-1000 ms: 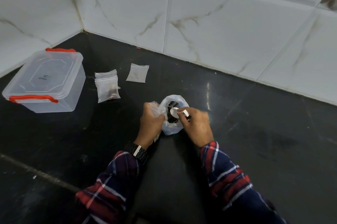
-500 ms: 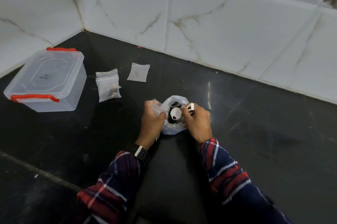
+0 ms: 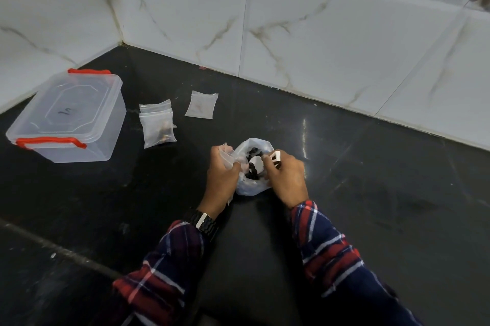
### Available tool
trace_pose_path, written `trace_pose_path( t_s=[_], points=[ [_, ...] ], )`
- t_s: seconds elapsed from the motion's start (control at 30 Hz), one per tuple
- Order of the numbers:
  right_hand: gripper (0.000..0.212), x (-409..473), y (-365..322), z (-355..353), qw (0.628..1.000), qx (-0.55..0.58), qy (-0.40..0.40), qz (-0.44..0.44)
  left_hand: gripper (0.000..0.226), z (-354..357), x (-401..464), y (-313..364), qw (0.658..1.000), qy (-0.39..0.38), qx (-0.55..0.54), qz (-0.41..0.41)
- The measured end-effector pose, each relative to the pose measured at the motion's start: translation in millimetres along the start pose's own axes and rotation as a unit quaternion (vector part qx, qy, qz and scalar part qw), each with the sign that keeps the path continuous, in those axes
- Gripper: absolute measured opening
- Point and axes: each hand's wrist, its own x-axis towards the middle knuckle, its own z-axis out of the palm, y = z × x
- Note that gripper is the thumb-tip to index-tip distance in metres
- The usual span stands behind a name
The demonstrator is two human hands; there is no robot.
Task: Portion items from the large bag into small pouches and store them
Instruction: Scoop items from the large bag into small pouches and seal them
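Hands grip pouch (image 3: 227, 156) and scoop (image 3: 258, 162) at the large bag (image 3: 252, 188); lidded box (image 3: 69, 116) and pouches (image 3: 158, 125) lie apart.

Two long plaid flannel sleeves in navy, red and white, left sleeve (image 3: 159, 272), right sleeve (image 3: 331, 251), black link-band wristwatch (image 3: 202, 221) with a silver clasp (left wrist only), both hands bare
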Motion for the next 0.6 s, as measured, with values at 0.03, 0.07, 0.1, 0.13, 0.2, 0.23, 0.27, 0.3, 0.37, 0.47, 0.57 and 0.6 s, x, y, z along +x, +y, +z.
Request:
trace_pose_path(
  t_s=[0.03, 0.07, 0.1, 0.13, 0.2, 0.23, 0.27, 0.3, 0.37, 0.47, 0.57, 0.6],
  points=[
    [0.018, -0.6, 0.0, -1.7, 1.000, 0.012, -0.007, 0.004, 0.042, -0.3, 0.5, -0.8, 1.000, -0.003, -0.002, 0.001],
    [0.017, -1.6, -0.1, -2.9, 1.000, 0.014, -0.020, -0.003, 0.042, -0.5, 1.0, -1.7, 1.000, -0.006, -0.004, 0.002],
    [0.015, -2.5, 0.0, -3.8, 0.999, 0.008, -0.034, -0.019, 0.042, -0.7, 0.8, -1.8, 1.000, -0.009, -0.003, 0.003],
    [0.014, -2.8, 0.0, -3.9, 0.998, 0.002, -0.047, -0.031, 0.041, -0.9, 0.6, -1.8, 1.000, -0.011, -0.003, 0.002],
    [0.014, -1.1, 1.0, -2.9, 0.998, 0.011, -0.053, -0.015, 0.040, -0.6, -0.3, -1.2, 1.000, -0.007, -0.009, 0.005],
    [0.016, 0.9, 1.6, -2.0, 0.999, 0.027, -0.046, 0.010, 0.040, -0.2, -1.1, -0.3, 1.000, -0.003, -0.005, 0.008],
    [0.020, 2.9, 2.5, -0.7, 0.998, 0.048, -0.032, 0.040, 0.039, 0.2, -1.7, 0.6, 1.000, 0.003, 0.001, 0.012],
    [0.023, 4.1, 2.4, -0.3, 0.995, 0.073, -0.017, 0.068, 0.040, 0.8, -1.9, 1.0, 1.000, 0.011, 0.012, 0.017],
    [0.023, 5.7, 3.0, 0.1, 0.986, 0.127, -0.002, 0.110, 0.040, 0.4, -0.7, 0.8, 0.999, 0.029, 0.029, 0.025],
    [0.018, 5.7, 4.8, -0.5, 0.974, 0.175, -0.001, 0.145, 0.039, -3.3, 1.3, -1.5, 0.996, 0.052, 0.056, 0.042],
    [0.015, 6.5, -0.6, -4.6, 0.967, 0.202, 0.009, 0.154, 0.043, -8.2, 1.5, -1.5, 0.990, 0.073, 0.097, 0.076],
    [0.015, 6.6, -5.1, -7.4, 0.967, 0.208, 0.012, 0.148, 0.044, -9.7, 1.3, -0.5, 0.986, 0.081, 0.111, 0.089]
  ],
)
